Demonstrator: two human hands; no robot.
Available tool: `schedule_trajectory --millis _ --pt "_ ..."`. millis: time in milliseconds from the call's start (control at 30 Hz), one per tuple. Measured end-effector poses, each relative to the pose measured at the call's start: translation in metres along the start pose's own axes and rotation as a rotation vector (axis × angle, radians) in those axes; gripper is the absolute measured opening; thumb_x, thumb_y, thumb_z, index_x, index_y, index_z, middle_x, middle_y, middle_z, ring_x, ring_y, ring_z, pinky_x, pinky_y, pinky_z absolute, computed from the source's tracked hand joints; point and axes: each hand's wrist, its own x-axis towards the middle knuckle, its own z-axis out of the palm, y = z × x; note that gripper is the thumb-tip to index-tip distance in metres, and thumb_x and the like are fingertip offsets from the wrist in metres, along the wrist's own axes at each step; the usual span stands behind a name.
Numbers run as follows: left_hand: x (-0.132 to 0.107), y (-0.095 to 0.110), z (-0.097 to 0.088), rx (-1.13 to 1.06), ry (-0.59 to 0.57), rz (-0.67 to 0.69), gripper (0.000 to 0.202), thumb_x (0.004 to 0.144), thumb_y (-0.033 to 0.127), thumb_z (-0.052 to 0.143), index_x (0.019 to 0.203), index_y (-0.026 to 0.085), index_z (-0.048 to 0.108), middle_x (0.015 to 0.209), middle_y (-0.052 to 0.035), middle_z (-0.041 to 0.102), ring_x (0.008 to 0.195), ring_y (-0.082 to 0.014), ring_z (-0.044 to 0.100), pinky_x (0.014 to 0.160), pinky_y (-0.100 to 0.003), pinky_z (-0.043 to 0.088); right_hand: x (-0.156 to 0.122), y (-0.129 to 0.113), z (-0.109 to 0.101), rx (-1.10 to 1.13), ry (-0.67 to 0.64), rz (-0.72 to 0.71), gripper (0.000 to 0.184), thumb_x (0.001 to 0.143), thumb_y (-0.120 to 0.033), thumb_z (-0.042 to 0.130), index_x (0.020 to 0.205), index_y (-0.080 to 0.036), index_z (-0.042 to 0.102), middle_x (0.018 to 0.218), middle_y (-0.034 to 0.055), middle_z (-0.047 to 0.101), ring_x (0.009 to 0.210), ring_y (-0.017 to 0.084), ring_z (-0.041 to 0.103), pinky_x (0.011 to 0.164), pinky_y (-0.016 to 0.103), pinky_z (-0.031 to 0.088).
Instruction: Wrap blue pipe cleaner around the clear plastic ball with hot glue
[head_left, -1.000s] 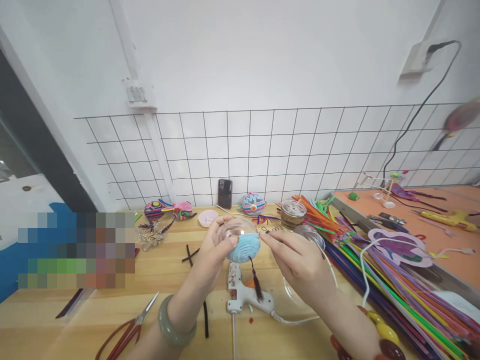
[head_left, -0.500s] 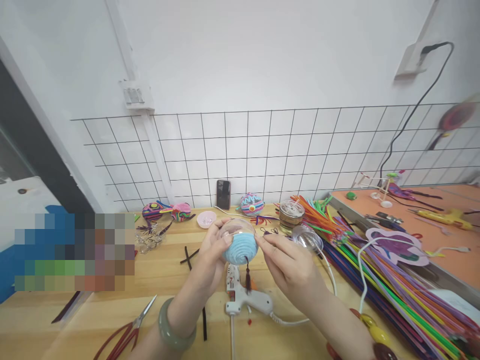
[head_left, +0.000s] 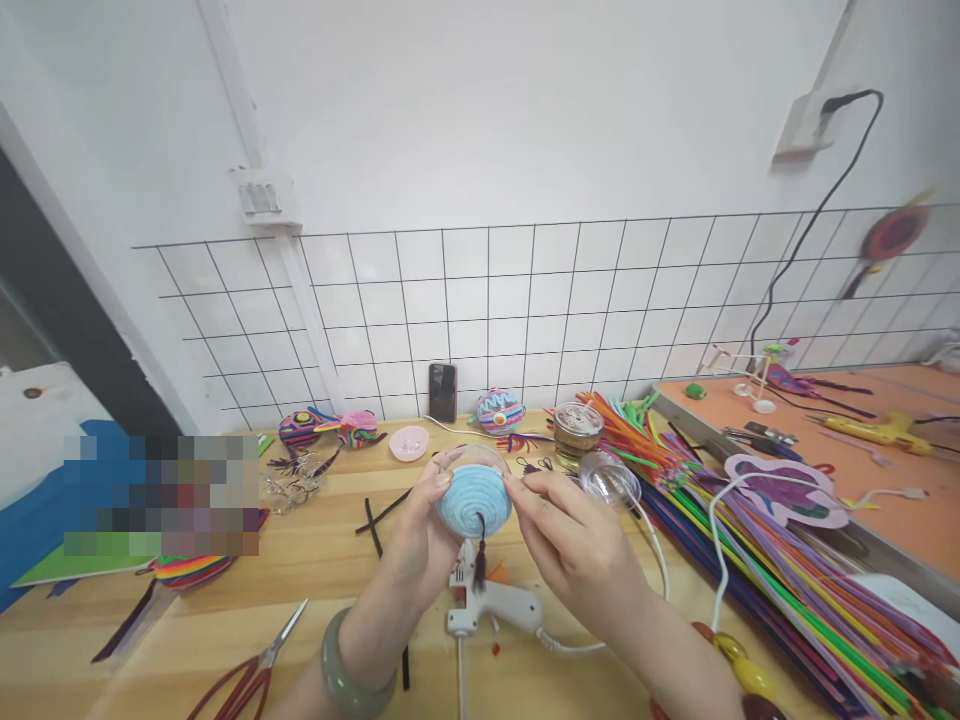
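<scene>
A clear ball (head_left: 475, 499), its lower half wound in light blue pipe cleaner, is tilted so that the spiral faces me. From the centre of the spiral hangs a dark tassel (head_left: 481, 565). My left hand (head_left: 426, 520) grips the ball from the left, thumb on the blue edge. At the right edge my right hand (head_left: 564, 525) is closed in a pinch against the blue winding; the exact bit between its fingertips is too small to make out. Below them a white hot glue gun (head_left: 506, 605) lies on the table, partly hidden by the tassel.
Red-handled scissors (head_left: 255, 665) lie at front left. Pipe cleaners (head_left: 757, 560) fill the right side, with a white cable (head_left: 716, 540) looping over them. Behind stand a phone (head_left: 442, 392), a pink dish (head_left: 409, 443) and a glass jar (head_left: 577, 432). Black strips (head_left: 375, 525) lie left of centre.
The ball has tipped, so more of the blue spiral faces me and less of the clear part shows. Both hands keep their hold. The camera view has shifted slightly.
</scene>
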Motion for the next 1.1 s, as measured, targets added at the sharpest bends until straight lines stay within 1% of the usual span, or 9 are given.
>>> schedule_trajectory --millis 200,367,567,633,767,867,933,1000,1100 --pt "0.001 -0.004 -0.002 -0.031 -0.018 0.01 0.028 0.075 0.027 0.064 0.101 0.018 0.061 0.097 -0.0066 0.068 0.088 -0.0194 0.061 0.076 -0.03 0.046 0.0 -0.003 0.0 -0.005 0.01 0.021 0.04 0.091 -0.003 0.046 0.127 -0.016 0.057 0.094 0.0116 0.067 0.084 0.02 0.066 0.07 0.032 0.058" --pt "0.0 -0.005 -0.001 -0.048 0.009 0.015 0.027 0.075 0.026 0.065 0.101 0.019 0.061 0.096 -0.0054 0.067 0.087 -0.0188 0.061 0.076 -0.029 0.046 0.002 -0.007 -0.001 0.018 -0.034 0.055 0.035 0.092 -0.005 0.045 0.124 -0.012 0.057 0.094 0.0129 0.065 0.081 0.02 0.064 0.066 0.032 0.057" --pt "0.0 -0.01 -0.001 -0.043 -0.029 0.069 0.025 0.079 0.025 0.06 0.103 0.019 0.062 0.1 -0.006 0.068 0.093 -0.019 0.061 0.082 -0.03 0.046 0.002 -0.009 0.003 -0.274 -0.052 -0.034 0.036 0.09 -0.004 0.045 0.124 -0.004 0.054 0.094 0.0182 0.067 0.073 0.024 0.064 0.053 0.035 0.055" --pt "0.001 -0.011 0.0 -0.033 -0.036 0.087 0.026 0.08 0.026 0.059 0.105 0.018 0.062 0.102 -0.0063 0.068 0.097 -0.0207 0.062 0.085 -0.031 0.046 0.001 -0.01 0.006 -0.321 -0.054 -0.035 0.037 0.089 -0.003 0.045 0.125 -0.003 0.053 0.095 0.0193 0.067 0.073 0.025 0.064 0.054 0.036 0.055" --pt "0.001 -0.011 0.002 -0.01 -0.027 0.104 0.028 0.08 0.029 0.058 0.106 0.019 0.063 0.104 -0.0072 0.068 0.103 -0.0238 0.061 0.09 -0.035 0.046 0.0 -0.011 0.009 -0.241 -0.069 0.014 0.043 0.088 -0.004 0.043 0.131 -0.005 0.048 0.106 0.0218 0.063 0.093 0.029 0.063 0.069 0.042 0.059" --pt "0.001 -0.011 0.003 -0.024 0.002 0.104 0.029 0.08 0.03 0.059 0.106 0.019 0.062 0.104 -0.0073 0.068 0.103 -0.024 0.062 0.09 -0.036 0.046 0.001 -0.014 0.006 -0.145 -0.149 0.104 0.05 0.086 -0.006 0.043 0.136 -0.006 0.044 0.123 0.0235 0.056 0.109 0.031 0.058 0.083 0.049 0.057" --pt "0.001 -0.012 0.002 -0.037 0.024 0.103 0.03 0.08 0.03 0.059 0.109 0.02 0.062 0.105 -0.0069 0.068 0.103 -0.0233 0.062 0.09 -0.035 0.046 0.001 -0.016 0.003 -0.096 -0.224 0.168 0.055 0.085 -0.008 0.043 0.139 -0.006 0.041 0.133 0.0236 0.05 0.118 0.031 0.055 0.091 0.05 0.055" --pt "0.001 -0.013 0.002 -0.036 0.038 0.11 0.033 0.081 0.031 0.06 0.112 0.021 0.061 0.106 -0.0067 0.068 0.103 -0.0231 0.062 0.091 -0.035 0.046 0.002 -0.017 0.001 -0.059 -0.277 0.214 0.057 0.085 -0.01 0.045 0.142 -0.008 0.037 0.138 0.0227 0.046 0.123 0.031 0.052 0.095 0.049 0.054" --pt "0.0 -0.014 0.002 -0.027 0.035 0.12 0.037 0.082 0.032 0.06 0.118 0.021 0.06 0.108 -0.0069 0.068 0.107 -0.0241 0.061 0.092 -0.036 0.045 0.001 -0.017 0.001 -0.035 -0.303 0.245 0.058 0.087 -0.017 0.049 0.143 -0.01 0.036 0.141 0.0219 0.045 0.128 0.031 0.049 0.097 0.049 0.053"
